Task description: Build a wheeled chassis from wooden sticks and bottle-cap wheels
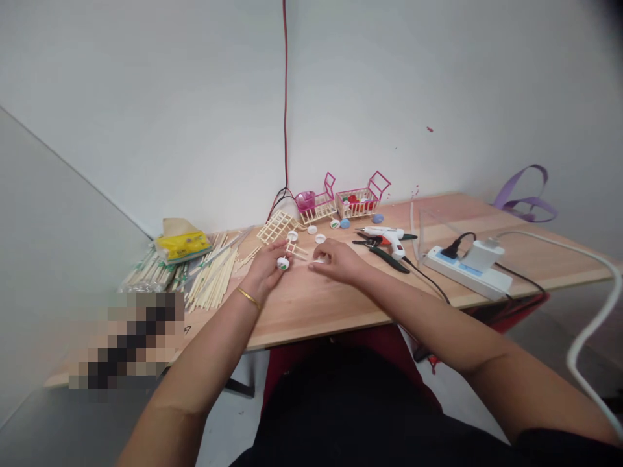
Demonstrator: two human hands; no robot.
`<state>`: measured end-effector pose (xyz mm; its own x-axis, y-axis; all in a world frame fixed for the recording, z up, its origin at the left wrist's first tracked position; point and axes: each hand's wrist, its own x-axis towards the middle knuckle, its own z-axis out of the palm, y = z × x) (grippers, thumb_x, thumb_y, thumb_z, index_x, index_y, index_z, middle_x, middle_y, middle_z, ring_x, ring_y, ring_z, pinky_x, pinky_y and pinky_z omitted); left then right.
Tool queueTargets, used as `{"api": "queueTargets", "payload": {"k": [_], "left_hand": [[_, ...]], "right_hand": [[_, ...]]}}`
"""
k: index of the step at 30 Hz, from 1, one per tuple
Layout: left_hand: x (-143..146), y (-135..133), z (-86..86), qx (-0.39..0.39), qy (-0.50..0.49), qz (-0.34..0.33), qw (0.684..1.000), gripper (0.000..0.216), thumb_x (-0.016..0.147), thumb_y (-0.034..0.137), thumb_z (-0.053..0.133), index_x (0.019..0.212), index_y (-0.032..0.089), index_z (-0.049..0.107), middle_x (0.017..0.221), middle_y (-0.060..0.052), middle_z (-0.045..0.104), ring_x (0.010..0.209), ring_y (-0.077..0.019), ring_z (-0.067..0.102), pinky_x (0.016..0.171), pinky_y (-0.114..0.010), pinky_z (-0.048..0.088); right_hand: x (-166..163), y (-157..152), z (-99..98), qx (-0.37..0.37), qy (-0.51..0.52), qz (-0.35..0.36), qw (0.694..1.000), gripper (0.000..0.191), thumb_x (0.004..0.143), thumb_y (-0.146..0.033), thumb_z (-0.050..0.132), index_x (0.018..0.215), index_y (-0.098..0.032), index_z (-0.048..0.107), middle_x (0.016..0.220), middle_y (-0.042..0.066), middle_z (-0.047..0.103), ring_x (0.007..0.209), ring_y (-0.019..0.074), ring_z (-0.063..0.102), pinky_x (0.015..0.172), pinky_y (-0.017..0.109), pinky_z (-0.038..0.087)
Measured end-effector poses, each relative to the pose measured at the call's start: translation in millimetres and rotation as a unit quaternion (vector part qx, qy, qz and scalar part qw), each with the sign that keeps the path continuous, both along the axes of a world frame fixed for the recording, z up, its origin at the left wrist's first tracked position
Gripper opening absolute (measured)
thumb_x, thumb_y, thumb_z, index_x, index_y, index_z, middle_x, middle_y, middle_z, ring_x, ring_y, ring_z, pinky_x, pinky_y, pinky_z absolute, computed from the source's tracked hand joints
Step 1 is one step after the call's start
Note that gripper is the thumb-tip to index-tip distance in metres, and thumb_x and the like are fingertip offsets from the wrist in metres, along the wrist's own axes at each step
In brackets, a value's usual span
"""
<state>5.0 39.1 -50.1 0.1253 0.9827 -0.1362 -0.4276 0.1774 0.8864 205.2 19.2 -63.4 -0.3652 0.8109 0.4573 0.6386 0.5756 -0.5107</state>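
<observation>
My left hand (267, 267) is closed on a small frame of wooden sticks (298, 251), with white bottle caps fixed to it like wheels. One of these caps, a white cap with a green mark (283, 263), faces me beside my fingers. To the right, my right hand (335, 261) pinches a white bottle cap (319, 261) low over the table, close to the stick ends; my fingers partly hide it. Just beyond lie another white cap (320, 239) and a lattice of pale sticks (277, 227).
Two miniature stick shopping carts (359, 202) stand by the wall. On the right are a hot glue gun (387, 237), green-handled pliers (387, 258) and a power strip (467, 272). Loose sticks (214, 279) and a yellow tissue pack (182, 246) lie left. A white cable (584, 250) hangs right.
</observation>
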Motion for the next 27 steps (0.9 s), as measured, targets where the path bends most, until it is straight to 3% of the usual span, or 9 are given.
{"api": "queueTargets", "payload": {"k": [6, 9, 17, 23, 27], "left_hand": [[-1.2, -6.0, 7.6, -0.005, -0.055, -0.048, 0.997, 0.038, 0.065, -0.005, 0.057, 0.099, 0.012, 0.055, 0.071, 0.0, 0.058, 0.056, -0.0067, 0.057, 0.055, -0.017, 0.051], [-1.4, -8.3, 10.7, 0.001, -0.068, -0.068, 0.995, 0.041, 0.066, -0.003, 0.058, 0.103, 0.015, 0.056, 0.076, 0.0, 0.06, 0.059, -0.0066, 0.058, 0.059, -0.018, 0.052], [1.5, -7.0, 0.4, 0.021, -0.04, -0.101, 0.994, 0.037, 0.065, 0.001, 0.064, 0.098, 0.015, 0.059, 0.072, 0.0, 0.062, 0.055, -0.0085, 0.058, 0.055, -0.021, 0.051], [2.4, -8.5, -1.6, 0.047, -0.007, -0.114, 0.992, 0.028, 0.066, 0.012, 0.072, 0.091, 0.012, 0.061, 0.073, -0.002, 0.063, 0.056, -0.0097, 0.058, 0.053, -0.023, 0.051], [2.8, -10.4, -0.8, 0.049, 0.017, -0.118, 0.992, 0.035, 0.063, 0.017, 0.078, 0.093, 0.012, 0.061, 0.078, -0.003, 0.064, 0.055, -0.0085, 0.057, 0.051, -0.022, 0.05]], "right_hand": [[-0.9, 5.1, -5.5, -0.008, 0.073, -0.025, 0.997, 0.053, 0.067, -0.039, 0.073, 0.111, -0.016, 0.054, 0.098, 0.008, 0.061, 0.084, 0.0186, 0.055, 0.076, 0.032, 0.043], [-1.8, 4.8, -6.5, -0.029, 0.1, -0.016, 0.994, 0.061, 0.066, -0.037, 0.074, 0.118, -0.017, 0.05, 0.097, 0.006, 0.062, 0.084, 0.0175, 0.056, 0.076, 0.032, 0.045], [-7.5, 0.3, -2.5, -0.069, 0.143, 0.033, 0.987, 0.04, 0.075, -0.026, 0.062, 0.113, -0.017, 0.051, 0.076, -0.001, 0.061, 0.062, 0.0114, 0.056, 0.057, 0.023, 0.044], [-7.8, -2.2, 2.6, -0.04, 0.148, 0.039, 0.987, 0.033, 0.075, -0.024, 0.061, 0.107, -0.016, 0.056, 0.075, -0.001, 0.06, 0.062, 0.0113, 0.054, 0.058, 0.023, 0.043], [-8.9, -5.1, 5.7, -0.021, 0.138, 0.047, 0.989, 0.031, 0.076, -0.024, 0.061, 0.106, -0.016, 0.058, 0.075, 0.0, 0.061, 0.064, 0.0118, 0.055, 0.062, 0.024, 0.044]]}}
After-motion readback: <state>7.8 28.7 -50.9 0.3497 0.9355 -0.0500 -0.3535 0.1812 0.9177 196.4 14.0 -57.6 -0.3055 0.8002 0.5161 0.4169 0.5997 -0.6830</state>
